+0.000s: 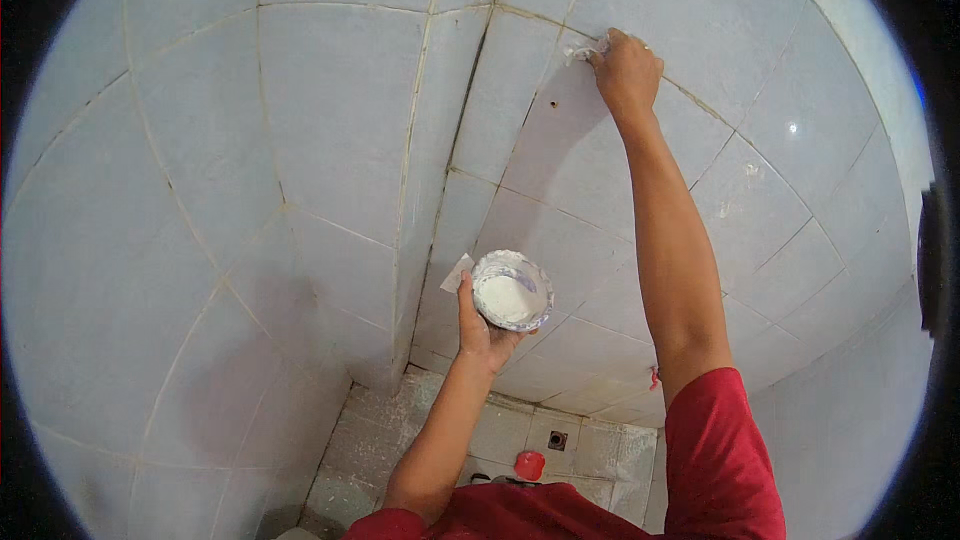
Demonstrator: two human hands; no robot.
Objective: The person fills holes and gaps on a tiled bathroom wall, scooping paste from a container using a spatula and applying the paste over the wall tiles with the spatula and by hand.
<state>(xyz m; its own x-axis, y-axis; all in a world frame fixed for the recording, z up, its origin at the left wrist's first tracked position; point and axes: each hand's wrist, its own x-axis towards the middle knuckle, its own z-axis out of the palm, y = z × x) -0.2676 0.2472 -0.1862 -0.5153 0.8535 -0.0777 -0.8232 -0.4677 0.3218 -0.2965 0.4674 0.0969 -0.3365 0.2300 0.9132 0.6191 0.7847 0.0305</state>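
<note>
My left hand (484,342) is wrapped round the side and underside of a small round tub (543,288), its rim crusted with white. Soft white paste or powder (503,297) lies in it. A flat pale card-like piece (457,273) sticks out by my left thumb. Higher up and to the right, my right hand (631,70) is closed against the wall tiles (560,165), at a joint between them. Its fingers pinch a crumpled, whitish, see-through piece that looks like plastic (582,52); most of it is hidden by the hand.
Pale tiled walls meet in a corner at the left, with a dark joint (468,90) running down. A small hole (553,103) marks the wall below my right hand. On the tiled floor are a square drain (557,440) and a red object (529,465).
</note>
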